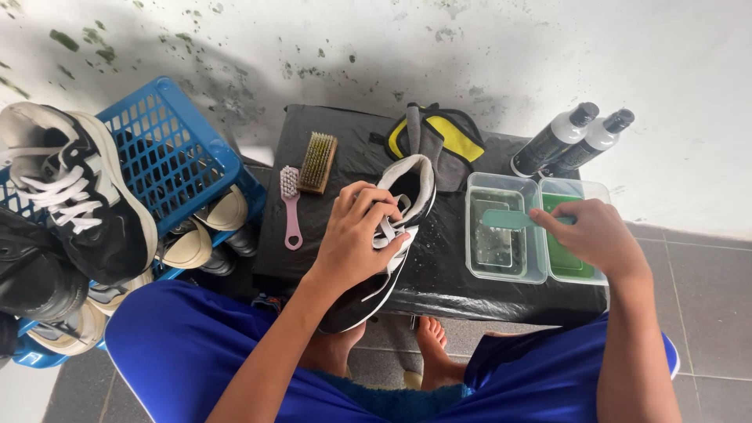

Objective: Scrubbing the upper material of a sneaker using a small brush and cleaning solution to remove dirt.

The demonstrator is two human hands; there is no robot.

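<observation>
Left hand clamped over laces of black-and-white sneaker, fingers curled; shoe at table centre, heel toward 12 o'clock, toe hidden past table edge. Right hand at 3 o'clock pinches teal brush handle over clear plastic tub; bristles hard to make out. Table wrapped in glossy black sheet.
</observation>
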